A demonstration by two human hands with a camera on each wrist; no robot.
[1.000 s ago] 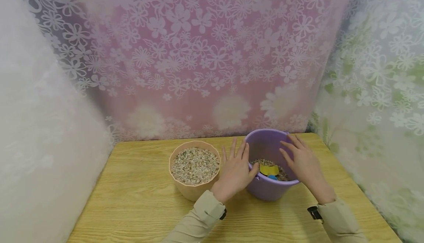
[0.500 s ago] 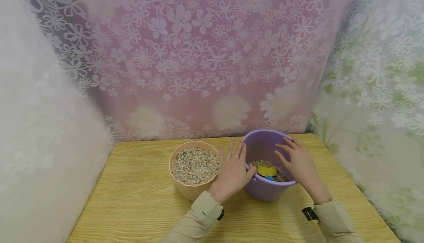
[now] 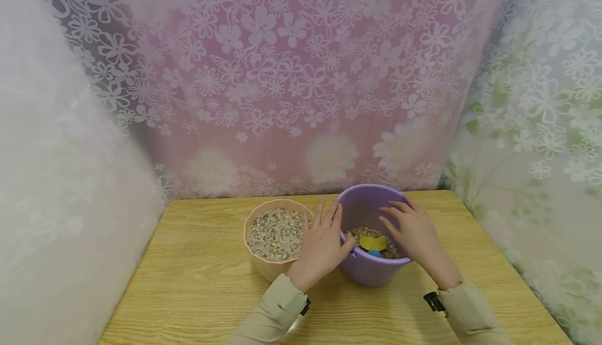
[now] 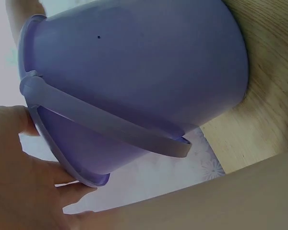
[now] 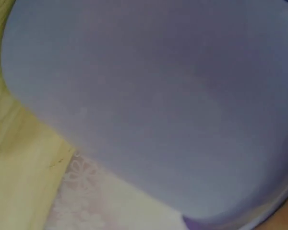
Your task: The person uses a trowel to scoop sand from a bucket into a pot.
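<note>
Purple bucket sits on the tabletop, right of a peach tub filled with pale grain-like bits. Left grip is wide, fingers fairly straight, thumb over the near-left rim. Right grip is loosely spread at the right rim, fingers out over the bucket's mouth; can't tell how firmly either presses. Inside the bucket: a shallow layer of similar bits, a yellow piece, a blue piece. Step in hand looks like handling the bucket by its rim. To do it well: press evenly from opposite sides, hold it level so loose bits don't spill, mind the tub close by the left fingers and the hanging handle. No brand, label or writing readable; floral pattern only on the curtain.
</note>
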